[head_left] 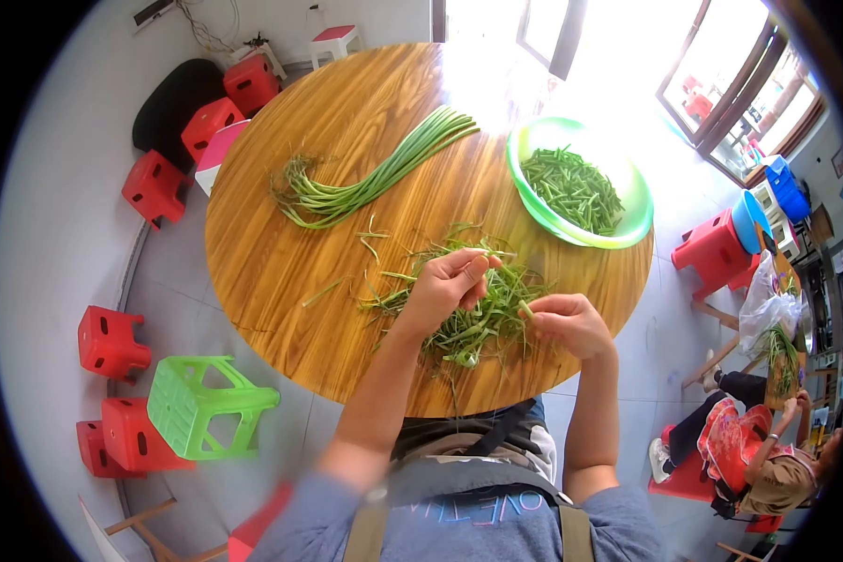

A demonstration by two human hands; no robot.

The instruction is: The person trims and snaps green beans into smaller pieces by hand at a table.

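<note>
My left hand is closed, thumb against forefinger, pinching a thin pale-green stalk piece. Just to its right, my right hand pinches a short green stalk piece between thumb and fingers. Both hands are above a loose heap of green trimmings near the table's front edge. Beyond them lies a bundle of long green stalks, its tangled ends at the left. A light-green basin at the right holds many short cut stalk pieces.
The round wooden table stands before me. Red stools and a green stool are on the left. Another person sits at the right, near a plastic bag. A blue basin rests on a red stool.
</note>
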